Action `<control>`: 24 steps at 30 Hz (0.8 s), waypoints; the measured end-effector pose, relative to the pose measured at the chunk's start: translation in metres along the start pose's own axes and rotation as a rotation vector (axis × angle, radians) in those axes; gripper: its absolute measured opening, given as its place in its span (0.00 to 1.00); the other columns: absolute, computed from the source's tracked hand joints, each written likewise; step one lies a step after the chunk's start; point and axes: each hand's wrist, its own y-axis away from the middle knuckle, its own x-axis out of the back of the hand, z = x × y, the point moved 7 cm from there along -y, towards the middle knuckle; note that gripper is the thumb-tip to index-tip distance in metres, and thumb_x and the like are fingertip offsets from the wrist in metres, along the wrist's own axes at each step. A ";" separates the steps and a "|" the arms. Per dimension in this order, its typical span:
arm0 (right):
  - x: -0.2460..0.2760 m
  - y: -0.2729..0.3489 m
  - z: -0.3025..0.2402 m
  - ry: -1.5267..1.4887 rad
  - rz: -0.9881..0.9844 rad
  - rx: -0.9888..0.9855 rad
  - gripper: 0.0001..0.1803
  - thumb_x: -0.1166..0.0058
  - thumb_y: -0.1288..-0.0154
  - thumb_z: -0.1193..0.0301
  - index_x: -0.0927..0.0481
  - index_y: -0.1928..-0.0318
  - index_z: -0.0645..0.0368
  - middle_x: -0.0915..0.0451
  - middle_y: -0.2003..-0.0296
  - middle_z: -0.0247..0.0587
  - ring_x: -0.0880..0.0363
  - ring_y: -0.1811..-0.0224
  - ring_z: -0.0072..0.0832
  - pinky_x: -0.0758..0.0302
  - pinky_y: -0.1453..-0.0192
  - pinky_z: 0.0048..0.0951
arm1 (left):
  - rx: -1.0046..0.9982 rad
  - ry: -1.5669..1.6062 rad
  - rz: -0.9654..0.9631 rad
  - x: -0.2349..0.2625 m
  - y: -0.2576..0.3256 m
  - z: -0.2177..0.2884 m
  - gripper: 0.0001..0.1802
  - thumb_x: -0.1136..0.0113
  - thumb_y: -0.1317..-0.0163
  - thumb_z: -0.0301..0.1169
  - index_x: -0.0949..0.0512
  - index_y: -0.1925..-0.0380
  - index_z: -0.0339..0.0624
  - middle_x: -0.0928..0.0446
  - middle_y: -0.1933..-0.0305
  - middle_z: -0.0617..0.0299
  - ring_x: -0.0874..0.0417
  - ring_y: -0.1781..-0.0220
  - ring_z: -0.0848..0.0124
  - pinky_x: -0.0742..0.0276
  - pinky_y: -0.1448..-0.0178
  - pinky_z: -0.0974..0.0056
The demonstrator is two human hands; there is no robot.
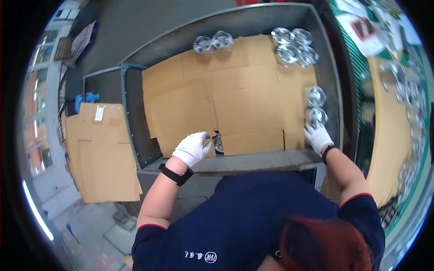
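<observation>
Inside a large grey metal bin, my right hand [318,137], in a white glove, has its fingers around the near side of a shiny round metal part [318,116]. Another such part [316,96] sits just beyond it, along the bin's right wall. My left hand [192,148], also gloved in white, hovers over the cardboard sheet [253,97] near the front wall. Its thumb and forefinger stand apart, beside a torn gap where something shiny [218,143] shows through. I cannot make out what that is.
Several shiny parts [295,47] cluster in the bin's far right corner, and two more [213,42] stand by the far wall. The bin's rim [253,161] runs before me. Flattened cardboard [101,153] lies left; a green-covered bench [359,72] with more metal parts stands right.
</observation>
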 end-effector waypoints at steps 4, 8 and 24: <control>-0.047 -0.027 0.020 -0.011 -0.263 0.065 0.29 0.51 0.30 0.61 0.29 0.29 0.45 0.35 0.26 0.39 0.37 0.27 0.59 0.39 0.25 0.56 | 0.145 0.056 -0.051 0.012 -0.046 -0.046 0.18 0.40 0.35 0.39 0.20 0.51 0.40 0.17 0.52 0.46 0.16 0.49 0.48 0.21 0.43 0.50; -0.084 -0.040 0.022 0.020 -0.355 0.141 0.28 0.55 0.27 0.59 0.31 0.27 0.40 0.39 0.23 0.34 0.39 0.25 0.56 0.42 0.24 0.59 | 0.059 -0.054 0.123 0.042 -0.155 -0.068 0.20 0.38 0.36 0.38 0.23 0.47 0.40 0.18 0.49 0.46 0.17 0.46 0.49 0.22 0.40 0.52; -0.066 -0.072 0.031 -0.257 -0.214 -0.083 0.32 0.52 0.34 0.64 0.32 0.28 0.46 0.38 0.25 0.45 0.26 0.40 0.52 0.29 0.40 0.51 | 0.476 -0.185 0.152 0.052 -0.526 -0.143 0.35 0.39 0.40 0.47 0.26 0.34 0.45 0.24 0.35 0.43 0.24 0.32 0.49 0.29 0.29 0.53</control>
